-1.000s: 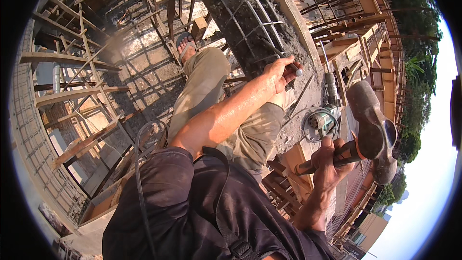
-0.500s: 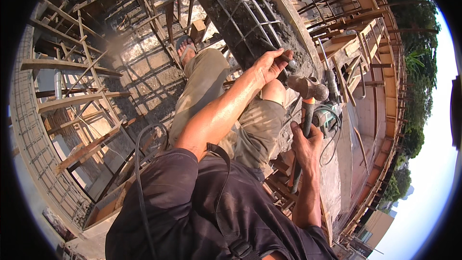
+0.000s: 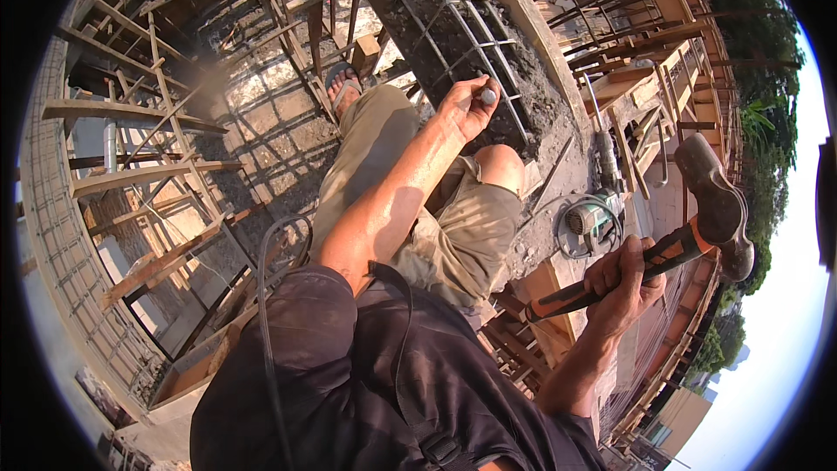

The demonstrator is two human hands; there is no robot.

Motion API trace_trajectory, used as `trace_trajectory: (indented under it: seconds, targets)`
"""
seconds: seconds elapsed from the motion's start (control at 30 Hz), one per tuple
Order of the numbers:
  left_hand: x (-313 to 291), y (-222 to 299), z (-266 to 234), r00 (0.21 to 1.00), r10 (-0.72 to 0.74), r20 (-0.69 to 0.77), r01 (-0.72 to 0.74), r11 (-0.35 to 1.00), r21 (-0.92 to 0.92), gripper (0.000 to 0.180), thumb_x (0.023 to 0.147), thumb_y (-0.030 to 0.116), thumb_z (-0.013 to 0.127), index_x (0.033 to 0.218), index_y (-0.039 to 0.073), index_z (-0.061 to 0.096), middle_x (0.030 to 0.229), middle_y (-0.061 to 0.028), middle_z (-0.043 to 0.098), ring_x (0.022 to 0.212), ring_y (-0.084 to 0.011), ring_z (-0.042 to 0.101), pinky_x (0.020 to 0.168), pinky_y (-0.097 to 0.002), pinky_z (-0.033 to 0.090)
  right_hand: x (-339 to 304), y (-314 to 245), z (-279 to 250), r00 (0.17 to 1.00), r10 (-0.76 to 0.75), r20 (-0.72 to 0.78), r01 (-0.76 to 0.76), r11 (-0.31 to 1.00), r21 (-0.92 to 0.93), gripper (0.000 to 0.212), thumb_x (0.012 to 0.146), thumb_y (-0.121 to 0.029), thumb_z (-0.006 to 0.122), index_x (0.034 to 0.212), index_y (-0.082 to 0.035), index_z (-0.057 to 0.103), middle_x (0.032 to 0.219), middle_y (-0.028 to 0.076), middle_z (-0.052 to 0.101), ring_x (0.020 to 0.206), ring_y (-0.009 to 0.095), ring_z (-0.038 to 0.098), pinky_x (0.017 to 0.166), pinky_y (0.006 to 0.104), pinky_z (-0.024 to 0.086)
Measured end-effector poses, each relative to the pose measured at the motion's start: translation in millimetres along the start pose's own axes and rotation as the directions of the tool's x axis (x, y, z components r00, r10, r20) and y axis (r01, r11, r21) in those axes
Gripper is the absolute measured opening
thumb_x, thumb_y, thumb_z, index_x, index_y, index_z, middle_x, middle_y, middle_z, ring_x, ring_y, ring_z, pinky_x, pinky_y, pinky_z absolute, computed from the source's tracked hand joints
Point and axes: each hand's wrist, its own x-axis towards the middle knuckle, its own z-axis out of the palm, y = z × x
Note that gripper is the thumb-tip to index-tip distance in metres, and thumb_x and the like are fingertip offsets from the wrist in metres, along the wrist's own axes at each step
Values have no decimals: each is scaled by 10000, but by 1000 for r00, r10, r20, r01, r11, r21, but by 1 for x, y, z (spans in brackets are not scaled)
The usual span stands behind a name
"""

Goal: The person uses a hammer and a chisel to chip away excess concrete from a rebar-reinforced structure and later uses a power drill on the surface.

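My left hand (image 3: 466, 111) is closed around a chisel (image 3: 489, 97); its round struck end points up, while the rest is hidden by the hand and the angle. Below that fist is a concrete beam (image 3: 532, 78) with a rebar cage (image 3: 478, 24) showing along its broken, rough top. Out to the right, my right hand (image 3: 624, 283) grips the black and orange handle of a hammer (image 3: 717, 208). The heavy steel head is raised, well apart from the chisel.
A green and grey power drill (image 3: 593, 214) with a coiled cable lies on the concrete right of my knee. Timber props and planks (image 3: 144, 113) fill the lower level at left. Wooden formwork (image 3: 711, 78) curves along the right. My sandalled foot (image 3: 343, 87) rests ahead.
The hammer has swung up and right, away from the chisel, with my right hand. My left hand has shifted slightly left and up, still holding the chisel.
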Motion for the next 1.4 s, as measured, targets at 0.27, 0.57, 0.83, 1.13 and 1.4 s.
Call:
trace_trajectory:
  seconds: [0.27,0.57,0.83,1.13,1.4]
  targets:
    - [-64,64,-43,990,2,-142,25,981,193,328,962,52,552,1192,-144,423,688,-23,485,507,-76,447,458,-205,416,-28,38,-16,965,252,-70,-260,955,-145,205,958,-169,640,828,-68,516,520,-31,401,382,59,342,352,238,292]
    - [-63,-46,-41,972,190,-141,-97,864,494,100,942,116,569,891,32,586,722,-62,585,564,-147,559,479,-273,486,-37,35,-21,988,147,-39,-152,967,-202,203,952,-148,641,828,-50,513,523,-19,419,387,64,361,355,243,300]
    - [-21,-64,-23,960,201,-197,-112,915,388,129,935,98,566,842,9,566,716,-103,603,550,-181,563,469,-282,490,-39,37,-11,981,193,15,-186,960,-208,171,940,-97,634,824,-41,521,537,-16,428,398,65,374,362,247,309]
    - [18,-57,-7,977,146,-158,-80,928,363,202,960,131,549,800,8,559,733,-119,613,663,-217,671,555,-295,588,-17,33,-5,999,25,28,-18,973,-230,211,957,-110,624,799,-44,500,525,-15,419,402,55,362,365,236,295]
    - [13,-73,-12,960,186,-208,-82,901,426,205,953,162,563,813,13,575,708,-115,643,566,-206,649,476,-300,543,-1,38,3,998,-57,37,62,985,-160,229,982,-96,587,793,-68,461,527,-17,418,406,40,344,358,218,279]
